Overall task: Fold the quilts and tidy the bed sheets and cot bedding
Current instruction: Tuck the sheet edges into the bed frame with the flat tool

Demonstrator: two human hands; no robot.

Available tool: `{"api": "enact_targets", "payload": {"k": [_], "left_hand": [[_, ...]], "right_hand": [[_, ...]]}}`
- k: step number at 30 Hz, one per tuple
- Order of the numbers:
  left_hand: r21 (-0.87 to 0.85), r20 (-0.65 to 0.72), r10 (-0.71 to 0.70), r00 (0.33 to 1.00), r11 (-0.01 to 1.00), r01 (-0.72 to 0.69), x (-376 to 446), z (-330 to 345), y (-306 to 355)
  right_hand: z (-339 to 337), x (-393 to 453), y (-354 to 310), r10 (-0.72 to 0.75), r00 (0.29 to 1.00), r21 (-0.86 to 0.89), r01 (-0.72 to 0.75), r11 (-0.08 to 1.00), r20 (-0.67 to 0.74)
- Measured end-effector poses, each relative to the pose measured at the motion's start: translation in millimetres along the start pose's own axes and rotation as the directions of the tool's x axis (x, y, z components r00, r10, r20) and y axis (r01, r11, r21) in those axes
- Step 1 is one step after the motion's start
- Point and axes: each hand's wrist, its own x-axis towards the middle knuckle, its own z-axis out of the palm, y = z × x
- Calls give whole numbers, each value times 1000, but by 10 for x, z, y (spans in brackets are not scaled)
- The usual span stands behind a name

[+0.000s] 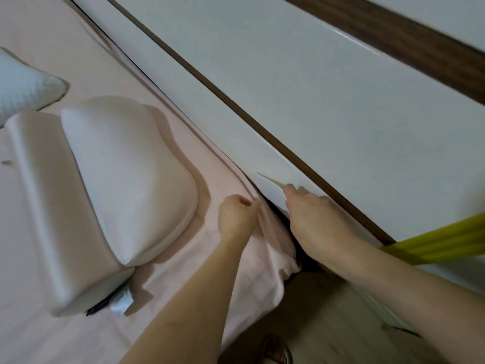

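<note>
A pale pink bed sheet (162,285) covers the mattress and hangs over its corner beside the white headboard (288,101). My left hand (236,216) pinches a fold of the sheet at the mattress edge. My right hand (315,222) reaches into the dark gap between mattress and headboard, fingers curled; a white flat piece (270,190) shows just beyond its fingertips. Whether that hand holds anything is hidden.
Two white contoured pillows (126,179) (44,206) lie on the sheet to the left, a quilted white pillow (23,88) at the far left. A dark wood strip (262,132) runs along the headboard. A yellow object (446,243) sits at right. Floor (328,324) shows below.
</note>
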Motion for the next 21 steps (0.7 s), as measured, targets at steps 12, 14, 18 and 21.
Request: {"api": "enact_targets", "payload": {"k": [12, 14, 18, 21], "left_hand": [[-283, -32, -123, 992, 953, 109, -80, 293, 90], [-442, 8, -203, 979, 878, 186, -100, 275, 7], [-501, 6, -228, 974, 842, 200, -105, 293, -83], [-424, -51, -166, 985, 896, 129, -160, 330, -6]], "right_hand": [[-33, -41, 134, 61, 998, 101, -62, 993, 10], [-41, -54, 135, 53, 999, 107, -52, 993, -2], [-72, -11, 179, 14, 998, 75, -9, 997, -59], [-121, 40, 168, -40, 997, 34, 42, 999, -63]]}}
